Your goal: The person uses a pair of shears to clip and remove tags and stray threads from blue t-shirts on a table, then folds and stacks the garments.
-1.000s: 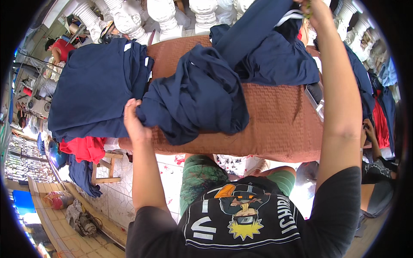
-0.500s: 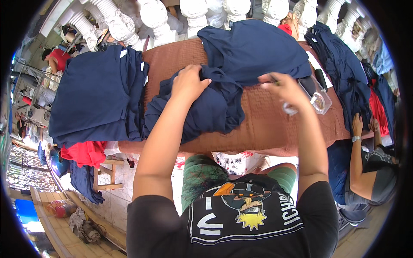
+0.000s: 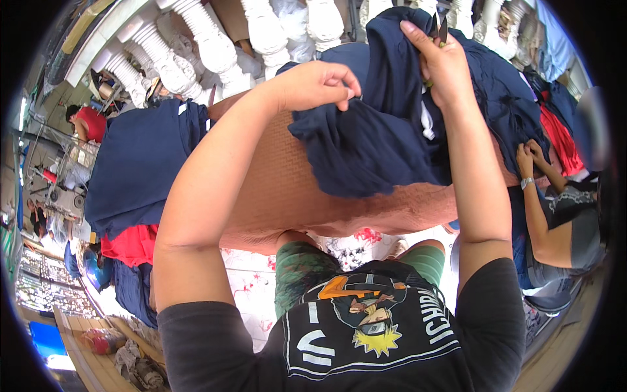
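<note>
A navy blue garment [image 3: 372, 144] is lifted and bunched over the brown-covered table, its lower folds hanging toward me. At its left upper edge, my left hand [image 3: 320, 85] is closed, with thumb and fingertips pinching the cloth. My right hand [image 3: 445, 68] grips the raised upper part at the right, thumb against the fabric. Dark-bladed thread snips [image 3: 442, 31] stick up out of that same hand. A white tag or strip [image 3: 427, 121] hangs by the cloth just under my right wrist.
A pile of folded navy garments [image 3: 140, 163] lies at the table's left, with red cloth [image 3: 130, 243] below. White balusters [image 3: 209, 49] line the far side. To the right, a co-worker's hands [image 3: 529, 157] work at more navy cloth. The table cover [image 3: 268, 189] is brown and textured.
The bunched garment has been raised and carried right. My left hand has moved up and right to its edge; my right hand has moved up and now holds the cloth along with the snips.
</note>
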A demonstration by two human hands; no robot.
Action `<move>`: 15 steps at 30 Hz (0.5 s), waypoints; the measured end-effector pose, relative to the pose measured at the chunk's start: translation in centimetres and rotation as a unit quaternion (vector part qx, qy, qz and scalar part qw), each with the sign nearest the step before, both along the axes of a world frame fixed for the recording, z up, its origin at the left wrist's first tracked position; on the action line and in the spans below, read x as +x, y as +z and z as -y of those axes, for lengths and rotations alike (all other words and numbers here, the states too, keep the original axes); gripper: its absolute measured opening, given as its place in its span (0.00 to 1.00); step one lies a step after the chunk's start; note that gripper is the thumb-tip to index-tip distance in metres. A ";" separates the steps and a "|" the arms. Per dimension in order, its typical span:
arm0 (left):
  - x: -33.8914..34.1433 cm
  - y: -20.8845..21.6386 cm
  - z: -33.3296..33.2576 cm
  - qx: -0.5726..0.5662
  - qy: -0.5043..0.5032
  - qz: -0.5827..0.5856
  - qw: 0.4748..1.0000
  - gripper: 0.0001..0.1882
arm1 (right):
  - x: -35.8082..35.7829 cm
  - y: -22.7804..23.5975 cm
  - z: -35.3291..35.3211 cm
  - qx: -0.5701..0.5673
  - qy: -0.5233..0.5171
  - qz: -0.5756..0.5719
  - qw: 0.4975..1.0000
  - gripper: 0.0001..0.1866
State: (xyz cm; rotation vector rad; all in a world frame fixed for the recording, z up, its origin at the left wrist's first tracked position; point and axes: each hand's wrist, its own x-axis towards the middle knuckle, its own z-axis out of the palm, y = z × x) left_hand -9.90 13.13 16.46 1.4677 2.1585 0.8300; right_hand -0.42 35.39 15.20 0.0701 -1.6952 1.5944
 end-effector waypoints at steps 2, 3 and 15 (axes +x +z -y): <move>0.5 0.2 -0.5 0.006 -0.010 -0.026 1.000 0.14 | 1.2 1.2 -1.5 0.022 -0.007 0.008 1.000 0.18; 0.6 0.1 -1.1 0.080 -0.013 0.008 0.997 0.15 | 1.8 1.7 -2.6 0.029 0.004 0.027 0.999 0.12; 3.3 -0.6 -2.9 -0.016 0.195 -0.258 0.946 0.21 | 8.9 9.6 -4.1 0.046 -0.099 -0.011 0.994 0.08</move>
